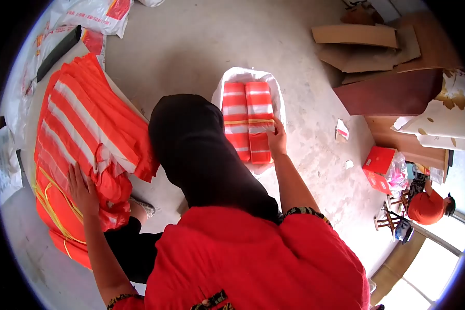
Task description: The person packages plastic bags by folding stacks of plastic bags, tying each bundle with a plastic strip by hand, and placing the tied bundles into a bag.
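On the left, my left hand (82, 191) lies with fingers spread on a loose pile of red-and-white striped plastic bags (85, 116). Yellow ties (51, 199) run over the red plastic near it. At centre, two folded bundles of the same striped bags (236, 111) stand side by side in a white sack (280, 95), with a yellow band across them. My right hand (277, 139) grips the right edge of the right-hand bundle, near that band; its fingertips are partly hidden. My black-trousered knee is between the pile and the sack.
Printed white sacks (95, 18) lie at the upper left. Flattened cardboard (354, 36) rests by brown furniture (392, 93) at the upper right. A red box (380, 160) and a person in a red top (425, 207) are at far right. Scraps lie on the concrete floor.
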Demonstrator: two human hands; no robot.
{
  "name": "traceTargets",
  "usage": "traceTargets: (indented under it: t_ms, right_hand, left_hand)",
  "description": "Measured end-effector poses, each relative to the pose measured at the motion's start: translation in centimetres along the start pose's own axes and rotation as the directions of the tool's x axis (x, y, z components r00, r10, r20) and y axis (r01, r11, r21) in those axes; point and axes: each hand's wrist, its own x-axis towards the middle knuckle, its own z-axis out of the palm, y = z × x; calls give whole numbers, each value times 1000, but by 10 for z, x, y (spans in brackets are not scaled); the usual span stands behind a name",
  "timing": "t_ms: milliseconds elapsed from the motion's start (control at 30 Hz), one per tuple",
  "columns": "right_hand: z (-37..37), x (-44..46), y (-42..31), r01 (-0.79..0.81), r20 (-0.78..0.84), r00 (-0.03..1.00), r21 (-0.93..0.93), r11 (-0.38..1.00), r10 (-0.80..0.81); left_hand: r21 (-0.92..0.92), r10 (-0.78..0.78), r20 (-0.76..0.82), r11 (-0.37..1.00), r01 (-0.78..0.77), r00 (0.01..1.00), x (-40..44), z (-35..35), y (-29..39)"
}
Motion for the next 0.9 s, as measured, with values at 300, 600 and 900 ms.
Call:
traceTargets:
  t_ms: [300,600,900]
  right_hand:
    - [20,-23,-62,309,42,936,-569,762,-348]
    - [65,42,-80,219,214,974,-778,589,-79]
    - [63,70,-63,268,320,947,-795,545,0]
  left_hand:
    - [18,17,1,1000,-17,1000,1,1,-3]
    - [20,35,6,999,-36,999,1,-3,-1]
    - [4,19,15,1000,-19,1000,2,-6,6]
